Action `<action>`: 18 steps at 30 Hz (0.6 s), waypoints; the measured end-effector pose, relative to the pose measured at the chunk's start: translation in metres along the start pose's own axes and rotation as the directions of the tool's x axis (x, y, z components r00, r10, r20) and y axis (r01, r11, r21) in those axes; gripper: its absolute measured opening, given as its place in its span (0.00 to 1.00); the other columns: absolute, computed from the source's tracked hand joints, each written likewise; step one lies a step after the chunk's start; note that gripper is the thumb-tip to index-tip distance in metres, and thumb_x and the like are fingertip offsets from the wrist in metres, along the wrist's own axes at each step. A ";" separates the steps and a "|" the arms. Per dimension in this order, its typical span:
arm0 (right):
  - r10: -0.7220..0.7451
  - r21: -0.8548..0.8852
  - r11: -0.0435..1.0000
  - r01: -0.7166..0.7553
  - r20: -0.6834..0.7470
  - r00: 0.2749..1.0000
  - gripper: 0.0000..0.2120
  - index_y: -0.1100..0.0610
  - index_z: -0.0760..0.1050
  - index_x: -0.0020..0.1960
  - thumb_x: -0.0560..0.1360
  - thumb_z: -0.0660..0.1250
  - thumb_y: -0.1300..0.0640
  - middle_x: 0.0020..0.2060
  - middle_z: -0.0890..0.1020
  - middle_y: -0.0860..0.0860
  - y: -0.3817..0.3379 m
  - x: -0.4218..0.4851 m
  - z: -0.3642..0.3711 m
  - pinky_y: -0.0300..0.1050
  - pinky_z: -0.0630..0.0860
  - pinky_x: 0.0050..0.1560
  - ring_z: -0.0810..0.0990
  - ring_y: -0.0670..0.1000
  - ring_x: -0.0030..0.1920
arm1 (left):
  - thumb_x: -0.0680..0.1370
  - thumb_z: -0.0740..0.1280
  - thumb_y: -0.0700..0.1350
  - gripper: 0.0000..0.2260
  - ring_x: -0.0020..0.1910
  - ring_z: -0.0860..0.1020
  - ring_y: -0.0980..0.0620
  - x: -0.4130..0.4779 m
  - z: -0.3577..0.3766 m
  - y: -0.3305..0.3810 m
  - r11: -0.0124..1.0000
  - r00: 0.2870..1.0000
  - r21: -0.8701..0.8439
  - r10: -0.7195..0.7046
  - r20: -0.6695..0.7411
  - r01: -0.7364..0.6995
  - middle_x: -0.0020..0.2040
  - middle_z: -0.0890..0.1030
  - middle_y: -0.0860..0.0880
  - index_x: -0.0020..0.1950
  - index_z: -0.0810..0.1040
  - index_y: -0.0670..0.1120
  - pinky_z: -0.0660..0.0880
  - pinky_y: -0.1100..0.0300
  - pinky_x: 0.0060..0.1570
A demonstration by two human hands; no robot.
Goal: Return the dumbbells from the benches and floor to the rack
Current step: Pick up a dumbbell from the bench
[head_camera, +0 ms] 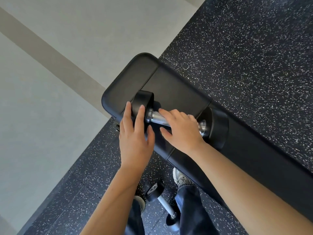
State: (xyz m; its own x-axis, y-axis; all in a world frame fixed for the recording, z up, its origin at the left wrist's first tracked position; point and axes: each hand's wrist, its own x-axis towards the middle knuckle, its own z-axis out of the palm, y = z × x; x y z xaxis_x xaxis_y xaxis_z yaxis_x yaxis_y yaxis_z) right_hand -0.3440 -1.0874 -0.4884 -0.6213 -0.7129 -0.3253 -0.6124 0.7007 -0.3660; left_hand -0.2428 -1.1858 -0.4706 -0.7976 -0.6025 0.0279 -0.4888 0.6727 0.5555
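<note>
Dumbbell [177,119] on bench [177,92]. Right hand [181,131] draped on its handle, fingers not clenched; left hand [135,131] flat against one end, released. Wrap fully before lifting.

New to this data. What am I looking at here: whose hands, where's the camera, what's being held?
There is no robot: a person wears one wide-angle camera on the head, looking down at their own bare arms. A black dumbbell lies on a black padded bench. The left hand rests open on the dumbbell's left head. The right hand lies over the metal handle, fingers not yet closed into a grip. Nothing is lifted yet. A second dumbbell lies on the speckled rubber floor between the person's shoes. The rack is out of view.
</note>
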 end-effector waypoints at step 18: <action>-0.093 0.273 0.961 -0.045 0.470 0.878 0.31 0.37 0.56 0.69 0.74 0.64 0.58 0.58 0.77 0.52 0.022 0.034 -0.037 0.51 0.74 0.54 0.76 0.55 0.54 | 0.73 0.69 0.46 0.23 0.49 0.76 0.50 0.026 0.005 -0.007 0.973 0.988 -0.177 -0.152 0.003 0.150 0.58 0.74 0.47 0.66 0.68 0.59 0.70 0.60 0.44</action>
State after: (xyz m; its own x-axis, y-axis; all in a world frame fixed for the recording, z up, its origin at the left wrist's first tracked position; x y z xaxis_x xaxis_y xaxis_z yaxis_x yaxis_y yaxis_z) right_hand -0.3967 -1.0955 -0.4750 -0.2590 -0.7040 -0.6613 -0.4271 0.6976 -0.5753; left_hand -0.2618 -1.2040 -0.4784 -0.7154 -0.6962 -0.0591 -0.5322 0.4882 0.6917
